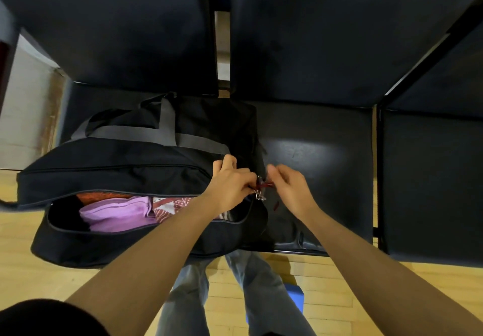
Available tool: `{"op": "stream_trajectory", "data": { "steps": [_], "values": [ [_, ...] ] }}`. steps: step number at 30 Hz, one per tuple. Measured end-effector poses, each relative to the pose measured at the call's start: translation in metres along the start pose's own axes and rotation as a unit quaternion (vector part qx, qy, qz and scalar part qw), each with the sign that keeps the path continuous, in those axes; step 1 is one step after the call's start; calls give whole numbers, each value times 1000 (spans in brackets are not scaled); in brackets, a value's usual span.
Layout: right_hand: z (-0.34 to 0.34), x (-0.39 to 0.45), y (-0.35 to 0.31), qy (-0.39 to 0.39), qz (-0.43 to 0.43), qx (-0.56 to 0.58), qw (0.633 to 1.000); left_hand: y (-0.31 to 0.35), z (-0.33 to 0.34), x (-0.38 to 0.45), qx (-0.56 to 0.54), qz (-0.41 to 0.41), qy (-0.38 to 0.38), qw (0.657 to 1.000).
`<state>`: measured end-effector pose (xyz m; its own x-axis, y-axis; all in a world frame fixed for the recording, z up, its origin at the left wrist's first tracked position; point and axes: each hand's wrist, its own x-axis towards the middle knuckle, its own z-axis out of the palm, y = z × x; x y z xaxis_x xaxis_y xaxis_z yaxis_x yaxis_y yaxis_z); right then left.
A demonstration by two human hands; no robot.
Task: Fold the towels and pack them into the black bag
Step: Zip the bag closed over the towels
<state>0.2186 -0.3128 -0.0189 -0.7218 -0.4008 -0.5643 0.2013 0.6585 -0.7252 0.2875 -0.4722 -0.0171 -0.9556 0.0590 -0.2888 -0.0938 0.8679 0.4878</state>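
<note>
Now both grips pinch the zipper pulls [258, 190] at the black bag [125, 158]'s right end; its open mouth runs leftward.

Dim overall, glare patch on seat [303, 152], wide-angle bending at edges, soft focus

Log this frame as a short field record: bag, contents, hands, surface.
bag: black bag lying on a dark seat, zip opening gaping along the near side
contents: purple towel, patterned red-and-white towel and an orange one visible inside
left hand: left hand pinching the metal zip pulls at the bag's right end
right hand: right hand pinching a red tag by the pulls
floor: light wood
</note>
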Motion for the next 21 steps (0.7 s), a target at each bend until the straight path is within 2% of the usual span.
{"op": "stream_trajectory", "data": {
  "steps": [1, 3, 5, 8, 14, 17, 21],
  "values": [
    [1, 6, 1, -15, 18, -10, 1000, -2, 2, -2, 1, 19, 32, 999],
    [5, 15, 0, -109, 39, 6, 993, -4, 7, -5, 32, 51, 84, 995],
    [11, 22, 2, -170, 60, 20, 983, -3, 8, -6, 66, 65, 105, 990],
    [9, 23, 10, -113, 60, -111, 986, -1, 6, -6, 86, 94, 78, 989],
    [-4, 20, 14, 42, 13, -247, 968, 8, 0, 5, 136, 142, -10, 980],
    [-8, 18, 15, 85, -4, -282, 956, 14, 2, 9, 146, 137, -32, 979],
    [-7, 17, 13, 96, -5, -311, 946, 20, -1, 14, 156, 110, -10, 982]
  ]
}}
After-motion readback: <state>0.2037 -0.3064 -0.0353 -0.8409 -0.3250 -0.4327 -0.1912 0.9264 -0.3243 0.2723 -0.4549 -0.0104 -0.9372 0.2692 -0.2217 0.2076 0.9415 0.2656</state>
